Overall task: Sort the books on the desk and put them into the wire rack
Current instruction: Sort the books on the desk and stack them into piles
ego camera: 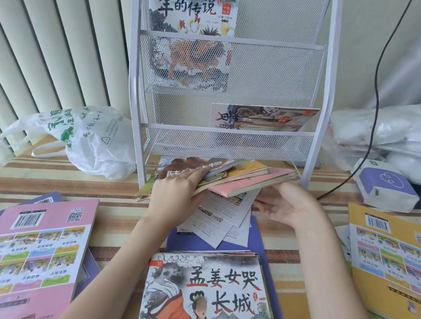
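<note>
Slippage was the likeliest trouble, in my judgement: your left hand [176, 189] pressed curled fingers on top of the small stack of books [233, 178] just before the foot of the wire rack [229, 39], while your right hand [288, 206] lay palm-up with relaxed fingers under its near right edge, gripping nothing. Fanned and uneven, those thin books could have slid apart if you had lifted them so. Their long axis ran left to right, rising slightly toward the right, covers up.
</note>
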`<state>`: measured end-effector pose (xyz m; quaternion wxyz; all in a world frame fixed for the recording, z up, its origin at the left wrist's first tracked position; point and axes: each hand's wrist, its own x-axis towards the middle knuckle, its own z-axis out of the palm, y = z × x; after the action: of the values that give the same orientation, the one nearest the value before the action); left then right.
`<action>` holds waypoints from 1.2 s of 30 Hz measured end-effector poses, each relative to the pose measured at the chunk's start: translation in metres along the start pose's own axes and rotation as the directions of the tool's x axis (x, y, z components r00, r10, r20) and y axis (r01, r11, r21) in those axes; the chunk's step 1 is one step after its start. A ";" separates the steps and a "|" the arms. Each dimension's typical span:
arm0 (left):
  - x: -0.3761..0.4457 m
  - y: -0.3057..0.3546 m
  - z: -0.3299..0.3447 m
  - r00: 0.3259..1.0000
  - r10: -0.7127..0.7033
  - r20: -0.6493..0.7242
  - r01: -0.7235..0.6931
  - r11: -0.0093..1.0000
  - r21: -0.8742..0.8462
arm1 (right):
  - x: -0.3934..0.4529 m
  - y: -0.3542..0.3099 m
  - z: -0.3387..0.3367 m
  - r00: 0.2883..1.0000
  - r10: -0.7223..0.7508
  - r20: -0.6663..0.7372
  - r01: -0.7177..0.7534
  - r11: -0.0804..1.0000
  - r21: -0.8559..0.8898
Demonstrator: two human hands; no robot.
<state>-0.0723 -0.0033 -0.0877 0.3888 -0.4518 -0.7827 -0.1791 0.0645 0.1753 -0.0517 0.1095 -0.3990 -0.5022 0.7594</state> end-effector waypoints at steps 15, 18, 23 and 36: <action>0.002 0.000 -0.005 1.000 -0.007 0.017 0.008 1.000 -0.025 | -0.012 0.042 0.061 0.944 0.145 0.296 0.314 -0.120 -0.942; 0.003 0.000 -0.005 1.000 0.000 0.023 0.000 1.000 -0.003 | -0.008 0.044 0.057 0.951 0.086 0.297 0.303 -0.055 -0.951; 0.003 0.001 -0.007 0.999 -0.012 0.032 0.012 1.000 -0.015 | -0.013 0.038 0.046 0.910 -0.013 0.414 0.414 0.005 -0.910; 0.003 0.002 -0.010 0.994 -0.017 0.107 0.022 0.998 -0.050 | -0.023 0.057 0.046 0.675 -0.364 0.642 0.388 -0.565 -0.728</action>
<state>-0.0674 -0.0070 -0.0786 0.3329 -0.4629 -0.8019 -0.1784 0.0602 0.1046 -0.0810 0.0392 -0.0641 -0.9938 -0.0822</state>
